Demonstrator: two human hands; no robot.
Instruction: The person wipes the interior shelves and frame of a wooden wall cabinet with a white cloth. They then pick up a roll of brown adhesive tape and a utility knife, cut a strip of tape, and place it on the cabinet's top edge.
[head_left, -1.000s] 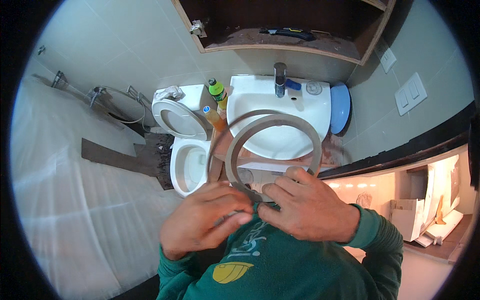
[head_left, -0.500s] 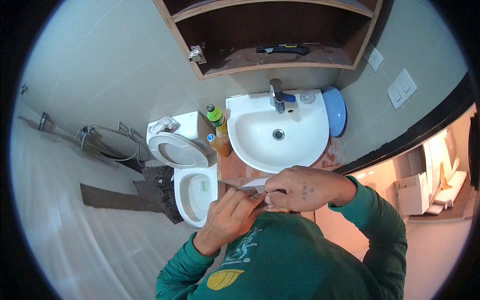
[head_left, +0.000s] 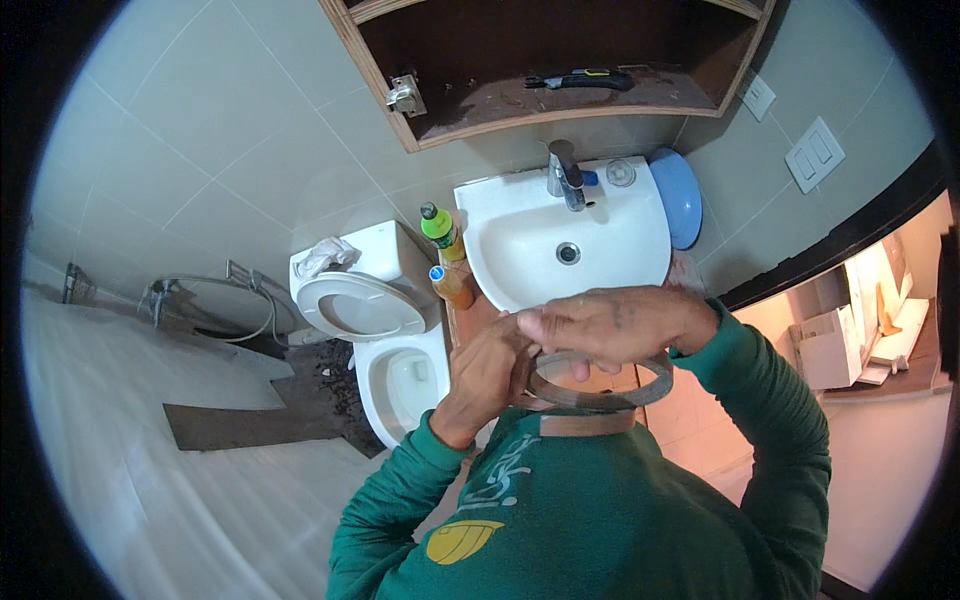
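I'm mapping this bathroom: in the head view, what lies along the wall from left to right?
Hose → toilet → green-capped bottle → washbasin → blue round lid → wall switch.

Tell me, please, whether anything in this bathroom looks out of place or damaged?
Yes. Dark debris and a loose brown board lie on the floor left of the toilet. A crumpled rag sits on its cistern, and the wall cabinet has no door, only a bare hinge.
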